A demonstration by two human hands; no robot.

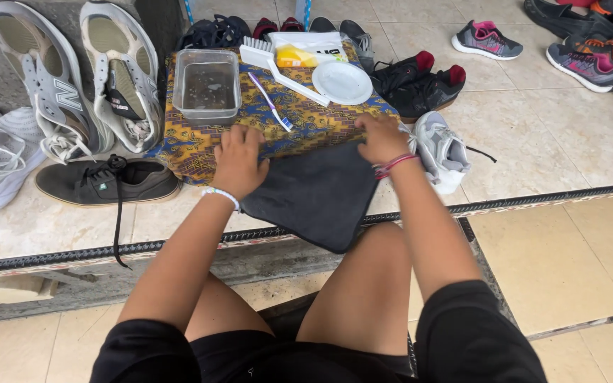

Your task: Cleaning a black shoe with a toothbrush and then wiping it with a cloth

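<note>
Left hand (238,162) and right hand (382,139) press half-curled on the dark cloth (317,193), gripping its top corners. Just beyond the left fingers, the water tub (207,84) could spill if the cloth is tugged.

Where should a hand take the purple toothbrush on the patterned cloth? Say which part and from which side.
Take the toothbrush by its bare handle, the far half near the clear water tub, coming from above. It lies flat and slanted, bristle head toward the person, with the white scrub brush close on its right, so a top-down pinch across the thin handle probably suits best.
</note>
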